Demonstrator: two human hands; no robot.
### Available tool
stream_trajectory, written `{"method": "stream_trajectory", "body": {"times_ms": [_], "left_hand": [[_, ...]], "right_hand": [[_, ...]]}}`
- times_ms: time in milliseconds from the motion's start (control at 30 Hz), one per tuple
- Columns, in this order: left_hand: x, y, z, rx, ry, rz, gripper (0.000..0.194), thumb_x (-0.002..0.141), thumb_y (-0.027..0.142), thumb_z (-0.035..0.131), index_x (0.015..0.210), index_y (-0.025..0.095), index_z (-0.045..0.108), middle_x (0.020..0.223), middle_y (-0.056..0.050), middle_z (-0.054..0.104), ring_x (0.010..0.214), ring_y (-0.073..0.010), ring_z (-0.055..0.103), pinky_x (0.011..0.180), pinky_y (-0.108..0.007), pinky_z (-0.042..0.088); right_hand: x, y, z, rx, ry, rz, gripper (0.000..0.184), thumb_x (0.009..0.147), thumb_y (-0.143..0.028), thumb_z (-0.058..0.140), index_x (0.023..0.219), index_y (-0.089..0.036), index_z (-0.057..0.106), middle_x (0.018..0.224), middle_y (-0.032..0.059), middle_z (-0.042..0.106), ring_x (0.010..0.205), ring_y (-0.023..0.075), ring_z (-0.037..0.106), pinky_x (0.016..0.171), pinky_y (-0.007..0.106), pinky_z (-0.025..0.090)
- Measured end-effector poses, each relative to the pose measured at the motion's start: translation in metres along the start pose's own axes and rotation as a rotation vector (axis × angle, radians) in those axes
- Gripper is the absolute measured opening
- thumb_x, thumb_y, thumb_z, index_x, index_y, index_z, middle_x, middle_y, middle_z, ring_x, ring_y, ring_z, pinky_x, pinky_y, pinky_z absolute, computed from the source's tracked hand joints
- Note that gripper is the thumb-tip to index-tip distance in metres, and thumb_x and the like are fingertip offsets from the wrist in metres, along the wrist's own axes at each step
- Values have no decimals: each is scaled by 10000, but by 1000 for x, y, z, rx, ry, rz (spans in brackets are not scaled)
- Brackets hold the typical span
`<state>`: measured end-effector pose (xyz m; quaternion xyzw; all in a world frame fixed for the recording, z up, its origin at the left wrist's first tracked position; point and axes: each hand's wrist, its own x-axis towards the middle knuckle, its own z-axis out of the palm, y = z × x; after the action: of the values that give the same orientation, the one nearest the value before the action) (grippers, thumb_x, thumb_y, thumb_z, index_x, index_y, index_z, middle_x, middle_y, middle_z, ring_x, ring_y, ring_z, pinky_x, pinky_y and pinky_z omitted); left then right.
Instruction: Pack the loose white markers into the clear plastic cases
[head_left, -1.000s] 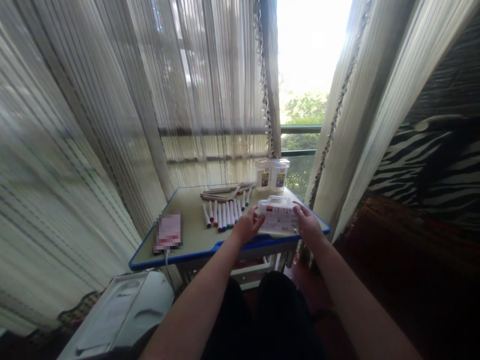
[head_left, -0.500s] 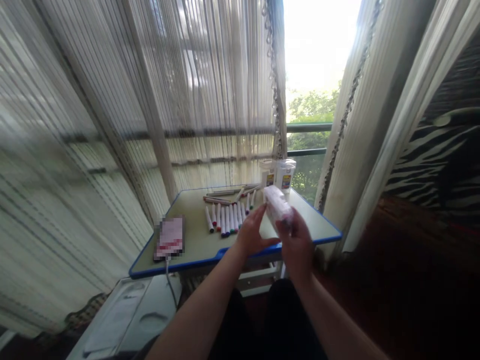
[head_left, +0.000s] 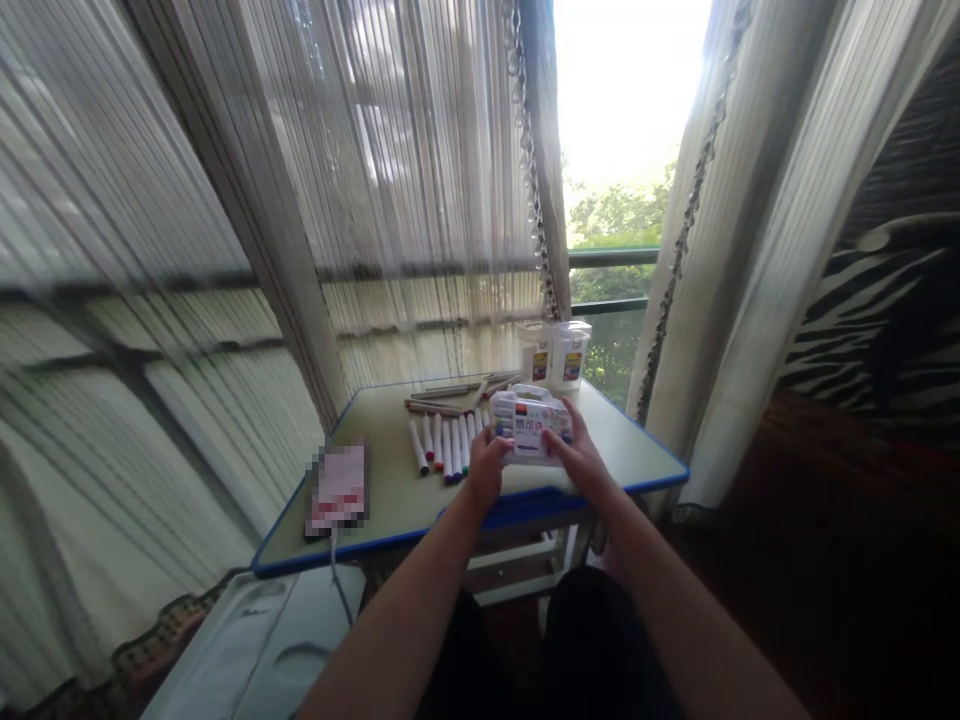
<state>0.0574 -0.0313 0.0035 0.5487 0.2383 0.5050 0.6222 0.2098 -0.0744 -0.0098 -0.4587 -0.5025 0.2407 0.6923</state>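
Observation:
A clear plastic marker case (head_left: 529, 425) with a handle on top and a printed label is held just above the front of the small table. My left hand (head_left: 487, 465) grips its left end, and my right hand (head_left: 585, 450) wraps its right end with the thumb on the front. Coloured shapes show through the case walls. Left of the case, a row of white markers (head_left: 448, 445) with coloured caps lies on the tabletop (head_left: 390, 500). Its right end is hidden behind the case and my left hand.
Two clear containers (head_left: 570, 358) stand at the back right of the table. Several slim pens (head_left: 442, 393) lie along the back. A blurred-out phone-like device (head_left: 341, 485) with a cable sits at the left edge. Curtains (head_left: 442, 200) hang behind.
The marker case has turned so its labelled face and handle show. My left hand, earlier spread beside it, has closed on its left end. The view has shifted slightly.

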Motion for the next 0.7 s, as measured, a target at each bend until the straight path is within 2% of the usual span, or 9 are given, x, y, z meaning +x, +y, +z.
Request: {"method": "stream_trajectory", "body": {"times_ms": [100,167,233,300,433,500,600,700], "left_hand": [[1,1,-2,-34,62,-37,348,596,263,515,917,148,584,848,-65,710,876,-253,670,726,-364,551],[2,0,-4,-20,58,-59,331,616,275,505,911,145,577,856,-74,709,879,-259,669,726,-372,552],[3,-3,-4,46,53,-59,344,643,289,506,941,132,573,893,-92,707,884,-266,669,743,-390,552],[4,-7,-4,177,77,29,437,665,296,534,1065,122,549,1016,-115,690,956,-272,652,811,-405,539],[5,-15,-5,515,106,315,670,721,301,572,1344,156,373,1325,-125,541,1236,-251,499,1034,-392,412],[4,-17,-7,612,96,355,680,757,292,545,1388,165,326,1377,-118,495,1286,-238,449,1079,-392,362],[3,-18,-9,670,106,355,692,778,273,523,1422,184,287,1397,-103,478,1292,-241,443,1081,-409,359],[2,-17,-10,712,97,377,709,785,273,519,1441,195,264,1411,-94,464,1304,-244,429,1092,-409,345]], "right_hand": [[-4,7,2,176,-40,185,922,700,-485,680,1462,-273,207,1077,67,661,835,215,655,702,363,565],[-7,7,3,180,-58,278,931,704,-475,669,1467,-271,176,945,43,677,584,159,608,469,277,516],[-8,7,2,159,-33,323,904,711,-464,658,1461,-263,196,914,40,676,488,126,549,371,230,443],[-8,8,-1,166,33,312,865,714,-450,650,1449,-270,229,995,53,671,546,136,582,395,227,463],[-6,15,-5,183,82,250,848,712,-427,659,1441,-301,244,1216,61,606,839,201,660,631,296,572],[-5,19,-6,178,49,246,862,726,-437,651,1456,-294,216,1254,67,591,922,217,658,727,325,575],[-5,23,-7,152,-14,247,887,745,-466,630,1478,-287,165,1270,69,590,954,230,659,776,353,570],[-4,26,-7,124,-11,196,891,751,-475,627,1484,-278,161,1291,69,580,1045,242,629,860,385,541]]}}
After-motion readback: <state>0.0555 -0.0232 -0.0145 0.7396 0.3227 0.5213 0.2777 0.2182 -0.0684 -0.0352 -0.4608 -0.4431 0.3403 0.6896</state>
